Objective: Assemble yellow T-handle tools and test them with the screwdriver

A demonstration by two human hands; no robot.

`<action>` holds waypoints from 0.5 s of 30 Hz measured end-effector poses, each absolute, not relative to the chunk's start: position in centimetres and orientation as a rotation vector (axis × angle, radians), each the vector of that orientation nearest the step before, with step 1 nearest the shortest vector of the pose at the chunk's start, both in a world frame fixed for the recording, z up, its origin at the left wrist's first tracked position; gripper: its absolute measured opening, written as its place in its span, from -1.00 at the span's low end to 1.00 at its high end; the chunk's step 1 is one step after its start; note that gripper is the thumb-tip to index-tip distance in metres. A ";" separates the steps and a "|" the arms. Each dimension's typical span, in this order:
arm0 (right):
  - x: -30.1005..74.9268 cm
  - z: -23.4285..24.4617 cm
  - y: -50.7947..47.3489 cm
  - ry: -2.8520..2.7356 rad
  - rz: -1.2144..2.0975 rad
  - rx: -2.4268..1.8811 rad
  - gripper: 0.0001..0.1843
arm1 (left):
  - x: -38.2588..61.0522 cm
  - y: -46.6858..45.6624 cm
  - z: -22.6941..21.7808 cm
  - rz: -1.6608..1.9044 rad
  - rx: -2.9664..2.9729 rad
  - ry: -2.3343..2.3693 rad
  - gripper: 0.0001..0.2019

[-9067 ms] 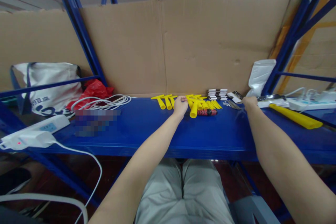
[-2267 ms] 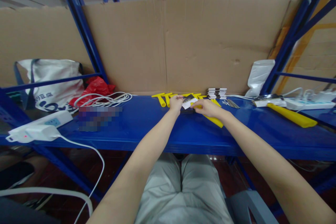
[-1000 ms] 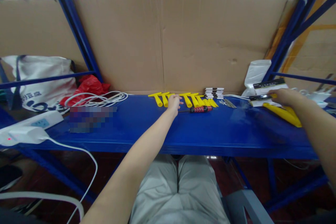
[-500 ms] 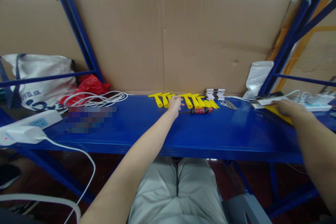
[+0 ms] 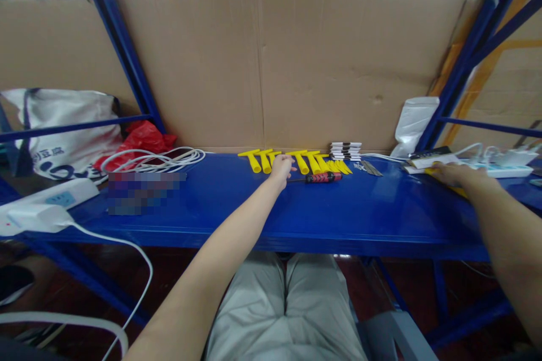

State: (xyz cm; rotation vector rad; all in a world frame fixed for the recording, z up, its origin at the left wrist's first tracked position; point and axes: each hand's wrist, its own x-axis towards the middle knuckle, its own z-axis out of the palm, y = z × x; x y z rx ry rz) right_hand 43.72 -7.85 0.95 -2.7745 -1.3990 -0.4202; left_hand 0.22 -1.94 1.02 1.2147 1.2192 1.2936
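My left hand (image 5: 282, 172) rests on the blue tabletop amid a row of yellow T-shaped handles (image 5: 255, 164), its fingers curled; what they hold, if anything, is hidden. Just right of it lies a screwdriver (image 5: 324, 178) with a red and black grip, its shaft pointing towards the hand. At the far right, my right hand (image 5: 459, 174) is closed over a yellow piece (image 5: 457, 190), mostly covered by the hand, beside a white and black box (image 5: 432, 159). Yellow wedge-like pieces (image 5: 339, 167) and thin grey metal strips (image 5: 371, 168) lie between the hands.
Small white packs (image 5: 345, 151) are stacked against the cardboard wall (image 5: 195, 67). White power strips (image 5: 71, 197) with plugs stand at both ends. Coiled white cable (image 5: 169, 159), a red bag (image 5: 146, 138) and a cloth bag (image 5: 76, 130) occupy the left. Blue posts frame the bench.
My right hand has moved slightly left and covers more of the yellow piece. My left hand stays in place beside the yellow handles. The whole view has shifted slightly.
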 end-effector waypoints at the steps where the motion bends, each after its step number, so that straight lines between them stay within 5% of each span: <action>1: 42.8 1.2 -8.2 -1.407 -0.351 -2.819 -0.51 | 0.2 -1.9 1.0 1.293 1.217 1.218 -0.76; 15: 37.0 1.3 -8.0 -1.230 -0.374 -2.922 -0.49 | 0.2 -1.7 1.0 1.262 1.253 1.228 -0.77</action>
